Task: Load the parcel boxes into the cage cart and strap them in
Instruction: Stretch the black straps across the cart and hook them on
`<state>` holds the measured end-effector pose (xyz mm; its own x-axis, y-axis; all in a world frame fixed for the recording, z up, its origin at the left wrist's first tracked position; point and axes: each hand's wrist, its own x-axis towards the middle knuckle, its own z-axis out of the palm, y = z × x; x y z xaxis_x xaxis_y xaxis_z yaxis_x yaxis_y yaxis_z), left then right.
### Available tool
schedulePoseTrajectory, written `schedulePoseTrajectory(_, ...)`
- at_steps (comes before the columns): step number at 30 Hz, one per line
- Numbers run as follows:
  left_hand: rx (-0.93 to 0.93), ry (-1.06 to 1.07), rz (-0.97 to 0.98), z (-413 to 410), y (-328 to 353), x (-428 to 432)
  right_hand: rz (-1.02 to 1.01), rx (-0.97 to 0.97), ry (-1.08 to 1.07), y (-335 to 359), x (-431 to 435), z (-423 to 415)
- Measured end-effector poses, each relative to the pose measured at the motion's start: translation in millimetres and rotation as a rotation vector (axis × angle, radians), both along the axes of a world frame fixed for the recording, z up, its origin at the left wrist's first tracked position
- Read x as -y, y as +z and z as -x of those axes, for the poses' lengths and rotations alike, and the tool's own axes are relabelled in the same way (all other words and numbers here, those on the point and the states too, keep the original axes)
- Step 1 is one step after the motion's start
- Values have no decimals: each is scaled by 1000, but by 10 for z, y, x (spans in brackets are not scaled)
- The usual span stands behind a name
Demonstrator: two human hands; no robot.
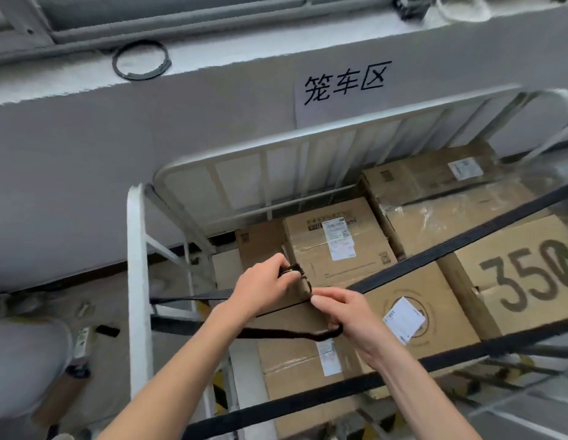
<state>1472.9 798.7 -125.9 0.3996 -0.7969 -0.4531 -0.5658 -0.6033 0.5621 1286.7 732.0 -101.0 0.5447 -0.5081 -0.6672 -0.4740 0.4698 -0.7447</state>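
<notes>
Left hand (263, 282) is curled round what looks like the buckle (292, 270); right hand (343, 312) pinches the strap (276, 333) at its loose end. Boxes (336, 246) sit packed inside the cart (135, 255), strap running across them.

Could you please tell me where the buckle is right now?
Head view, centre: the buckle is pinched by the left hand, just up and left of the right hand holding the strap, over the boxes by the cart's left rail.
</notes>
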Motion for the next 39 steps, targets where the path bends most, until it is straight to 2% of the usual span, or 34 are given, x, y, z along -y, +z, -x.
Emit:
schedulePoseTrajectory(4, 68, 16, 1, 321, -58, 641, -126, 40, 34, -53, 149, 261)
schedulePoseTrajectory(7, 24, 146, 50, 381, -67, 1118, -237, 125, -38, -96, 324, 339)
schedulePoseTrajectory(9, -47, 220, 122, 375, -53, 1471, -291, 248, -131, -100, 455, 362)
schedulePoseTrajectory(12, -266, 326, 232, 338, -30, 2002, -416, 400, -287, -94, 718, 388)
schedulePoseTrajectory(14, -306, 386, 267, 280, -83, 2323, -462, 441, -280, -135, 948, 378)
schedulePoseTrajectory(19, -448, 533, 325, 253, -337, 3043, -305, 346, -49, -322, 1583, 305)
schedulePoseTrajectory(23, -556, 568, 338, 296, -510, 3548, -108, 285, 96, -376, 2244, 244)
schedulePoseTrajectory(30, -636, 638, 406, 303, -626, 4352, 132, 382, -132, -347, 3515, 283)
schedulePoseTrajectory(34, -586, 616, 392, 423, -731, 4792, 228, 349, -219, -402, 3916, 321)
schedulePoseTrajectory(39, -702, 616, 379, 725, -870, 5260, 312, 326, -235, -475, 4253, 486)
